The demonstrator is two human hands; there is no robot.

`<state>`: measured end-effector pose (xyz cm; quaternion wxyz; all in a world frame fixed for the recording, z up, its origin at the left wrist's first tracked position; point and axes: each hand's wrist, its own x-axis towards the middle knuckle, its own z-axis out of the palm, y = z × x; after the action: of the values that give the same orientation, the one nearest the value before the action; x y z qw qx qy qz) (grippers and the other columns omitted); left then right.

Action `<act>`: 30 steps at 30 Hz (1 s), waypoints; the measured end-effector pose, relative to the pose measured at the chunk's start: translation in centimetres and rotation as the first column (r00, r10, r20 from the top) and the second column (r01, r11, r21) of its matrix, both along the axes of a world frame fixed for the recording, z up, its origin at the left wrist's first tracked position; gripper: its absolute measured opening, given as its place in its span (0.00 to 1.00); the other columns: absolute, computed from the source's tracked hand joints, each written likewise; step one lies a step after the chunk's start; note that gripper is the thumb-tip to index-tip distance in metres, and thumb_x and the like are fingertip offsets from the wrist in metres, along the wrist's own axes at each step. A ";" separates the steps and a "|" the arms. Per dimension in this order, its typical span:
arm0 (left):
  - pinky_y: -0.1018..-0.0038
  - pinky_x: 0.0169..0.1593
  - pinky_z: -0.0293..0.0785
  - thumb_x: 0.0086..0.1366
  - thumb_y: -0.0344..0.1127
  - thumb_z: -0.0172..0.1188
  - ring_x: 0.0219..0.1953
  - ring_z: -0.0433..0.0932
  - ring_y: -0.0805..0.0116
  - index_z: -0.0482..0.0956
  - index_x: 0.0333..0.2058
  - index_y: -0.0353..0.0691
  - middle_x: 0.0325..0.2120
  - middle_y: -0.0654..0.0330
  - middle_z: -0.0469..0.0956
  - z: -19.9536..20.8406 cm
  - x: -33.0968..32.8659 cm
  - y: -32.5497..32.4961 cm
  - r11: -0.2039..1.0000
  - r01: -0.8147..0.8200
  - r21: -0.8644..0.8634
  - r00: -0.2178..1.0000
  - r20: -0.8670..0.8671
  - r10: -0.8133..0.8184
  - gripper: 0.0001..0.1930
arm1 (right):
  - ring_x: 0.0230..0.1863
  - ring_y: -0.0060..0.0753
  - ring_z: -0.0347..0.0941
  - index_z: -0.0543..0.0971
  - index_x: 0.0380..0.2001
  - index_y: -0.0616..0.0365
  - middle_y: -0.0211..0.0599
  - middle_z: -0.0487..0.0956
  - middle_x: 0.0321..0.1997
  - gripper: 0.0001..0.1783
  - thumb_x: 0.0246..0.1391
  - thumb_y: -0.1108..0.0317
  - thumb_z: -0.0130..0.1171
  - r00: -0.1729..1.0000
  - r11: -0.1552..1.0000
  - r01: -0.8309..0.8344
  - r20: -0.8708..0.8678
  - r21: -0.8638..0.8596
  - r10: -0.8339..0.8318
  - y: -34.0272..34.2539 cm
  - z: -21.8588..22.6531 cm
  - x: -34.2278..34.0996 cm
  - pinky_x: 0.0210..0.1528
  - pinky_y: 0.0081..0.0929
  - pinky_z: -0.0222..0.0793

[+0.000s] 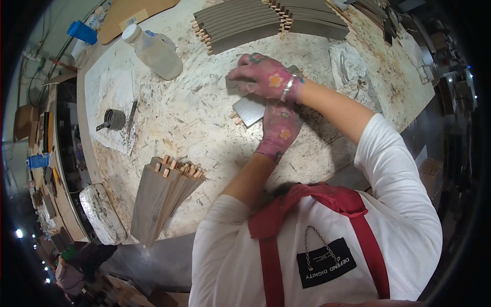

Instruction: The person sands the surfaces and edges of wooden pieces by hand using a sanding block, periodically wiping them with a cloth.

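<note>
Both my hands wear pink flowered gloves and cross near the table's middle. My left hand (281, 124) is closed at the side of a short grey slat (249, 110) with wooden dowels at its end; its fingertips are hidden behind my right wrist. Over it, my right hand (263, 77) is curled with its knuckles up, and a silvery band circles that wrist. A flat grey edge shows below its fingers, but I cannot make out what it holds. Nearer on the left lies a bundle of grey slats (153, 197) with several dowels sticking out.
On the stained white table (179, 128), rows of doweled slats (240, 25) lie at the far side. A capped bottle of cloudy liquid (156, 53) stands far left, with a dark ribbed cup (114, 119) nearer. A wrapped block (102, 214) sits at the left edge; crumpled white wrapping (348, 64) lies right.
</note>
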<state>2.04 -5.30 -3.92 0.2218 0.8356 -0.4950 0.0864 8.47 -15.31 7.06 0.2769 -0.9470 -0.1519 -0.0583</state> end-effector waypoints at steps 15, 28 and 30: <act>0.51 0.72 0.53 0.52 0.46 0.75 0.68 0.61 0.41 0.68 0.62 0.29 0.63 0.40 0.67 6.5 3.2 9.9 0.957 -0.283 0.065 0.956 -0.062 0.287 0.43 | 0.51 0.30 0.78 0.79 0.56 0.59 0.35 0.81 0.53 0.28 0.59 0.51 0.65 0.880 0.312 0.378 -0.234 0.871 -0.414 -2.9 -4.9 -8.4 0.56 0.27 0.74; 0.49 0.70 0.56 0.53 0.49 0.73 0.65 0.65 0.41 0.69 0.62 0.33 0.61 0.44 0.70 8.2 3.4 6.6 0.991 -0.117 0.059 0.993 -0.009 0.118 0.42 | 0.45 0.26 0.77 0.79 0.54 0.59 0.34 0.83 0.48 0.25 0.58 0.57 0.69 0.622 0.025 0.431 -0.277 0.902 -0.732 -12.5 -5.3 -9.5 0.50 0.23 0.76; 0.53 0.69 0.61 0.54 0.47 0.73 0.64 0.68 0.45 0.69 0.63 0.36 0.61 0.47 0.71 8.2 4.2 4.1 0.995 -0.018 0.095 1.000 0.012 0.017 0.40 | 0.42 0.23 0.76 0.80 0.54 0.59 0.33 0.83 0.46 0.26 0.59 0.53 0.67 0.691 0.074 0.359 -0.211 0.930 -0.692 -11.3 -5.1 -11.5 0.45 0.22 0.75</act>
<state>6.21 -1.24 4.27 0.1783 0.8491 -0.4925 0.0691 -3.03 -26.64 2.01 0.6990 -0.5685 0.2304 -0.3676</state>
